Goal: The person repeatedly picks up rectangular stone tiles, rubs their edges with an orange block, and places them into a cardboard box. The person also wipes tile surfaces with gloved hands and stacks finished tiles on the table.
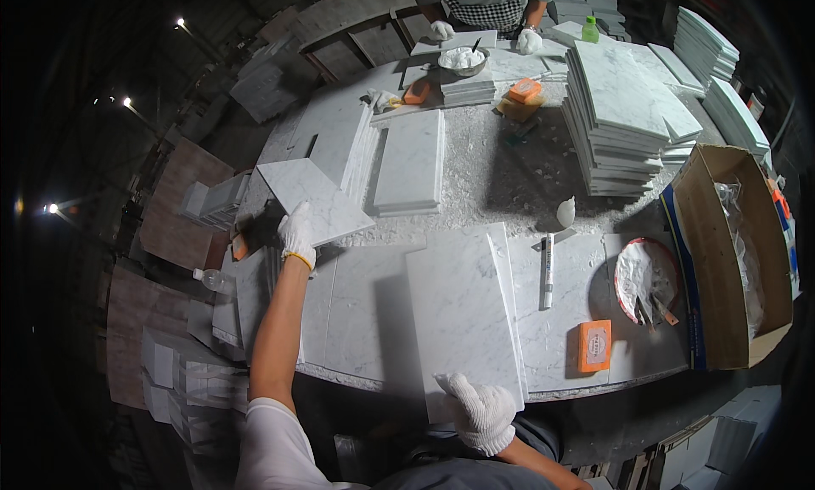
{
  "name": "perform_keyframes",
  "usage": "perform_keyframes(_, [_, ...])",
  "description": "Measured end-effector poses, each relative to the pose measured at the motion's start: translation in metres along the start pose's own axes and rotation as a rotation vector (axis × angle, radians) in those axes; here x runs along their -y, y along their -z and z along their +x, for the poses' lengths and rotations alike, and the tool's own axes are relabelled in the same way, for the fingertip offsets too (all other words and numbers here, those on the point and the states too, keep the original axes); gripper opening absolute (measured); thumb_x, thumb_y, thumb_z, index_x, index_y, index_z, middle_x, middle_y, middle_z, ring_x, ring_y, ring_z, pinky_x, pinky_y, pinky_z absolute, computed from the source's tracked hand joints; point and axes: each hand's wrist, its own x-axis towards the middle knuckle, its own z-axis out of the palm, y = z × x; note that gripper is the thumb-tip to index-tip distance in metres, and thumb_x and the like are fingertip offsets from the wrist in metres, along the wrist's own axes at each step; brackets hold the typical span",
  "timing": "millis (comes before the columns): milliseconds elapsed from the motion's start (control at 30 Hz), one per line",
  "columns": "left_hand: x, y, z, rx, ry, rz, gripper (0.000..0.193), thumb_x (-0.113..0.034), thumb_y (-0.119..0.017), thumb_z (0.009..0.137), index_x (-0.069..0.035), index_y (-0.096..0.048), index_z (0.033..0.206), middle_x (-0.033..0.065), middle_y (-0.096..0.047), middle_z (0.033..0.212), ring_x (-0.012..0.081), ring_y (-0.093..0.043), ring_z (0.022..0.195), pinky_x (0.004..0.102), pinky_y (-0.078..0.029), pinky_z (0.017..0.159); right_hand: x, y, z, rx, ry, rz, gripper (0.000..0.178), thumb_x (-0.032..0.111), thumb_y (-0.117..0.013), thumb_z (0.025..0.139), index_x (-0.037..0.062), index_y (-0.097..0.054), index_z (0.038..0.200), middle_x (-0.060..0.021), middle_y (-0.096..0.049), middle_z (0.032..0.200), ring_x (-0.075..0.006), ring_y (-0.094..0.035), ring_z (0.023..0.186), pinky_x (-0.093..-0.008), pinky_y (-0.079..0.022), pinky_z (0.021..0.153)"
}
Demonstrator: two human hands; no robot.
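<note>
My left hand (297, 234), in a white knitted glove with a yellow cuff, grips the near edge of a white marble tile (318, 200). That tile is tilted, at the left of the table. My right hand (481, 414), gloved too, is closed on the near end of a long grey-veined marble tile (463, 316). Its thumb side shows on top; the fingers underneath are hidden. This tile overhangs the table's near edge and lies over another at a slight angle. Right of it are a white marker pen (548, 274) and an orange hand pad block (594, 346).
A bowl of white paste (647, 278) with scrapers stands beside an open cardboard box (730, 252) at the right. Tall tile stacks (615, 108) rise behind. Across the dusty table a co-worker's gloved hands (528, 41) rest near a paste bowl (463, 60). A clear bottle (212, 280) lies left.
</note>
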Motion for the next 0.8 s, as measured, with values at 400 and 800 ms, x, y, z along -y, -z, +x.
perform_keyframes(400, [0.007, 0.006, 0.019, -0.076, -0.022, 0.101, 0.032, -0.02, -0.08, 0.087, 0.001, -0.067, 0.108, 0.0068, -0.069, 0.1, 0.0174, -0.065, 0.086, 0.0369, -0.055, 0.076, 0.005, 0.006, 0.008, -0.055, 0.051, -0.006, 0.036, 0.009, -0.071, 0.08, 0.0191, -0.073, 0.114, -0.0011, -0.062, 0.064, -0.0201, -0.06, 0.049, -0.0341, -0.044, 0.044])
perform_keyframes(800, [-0.009, -0.005, -0.019, -0.027, -0.047, 0.032, 0.029, -0.02, -0.08, 0.088, -0.001, -0.069, 0.108, 0.0058, -0.07, 0.102, 0.0181, -0.066, 0.087, 0.0354, -0.055, 0.077, -0.002, -0.005, 0.004, -0.074, 0.071, 0.147, 0.035, 0.005, -0.073, 0.085, 0.015, -0.077, 0.118, -0.0052, -0.072, 0.075, -0.0215, -0.066, 0.056, -0.0325, -0.049, 0.047])
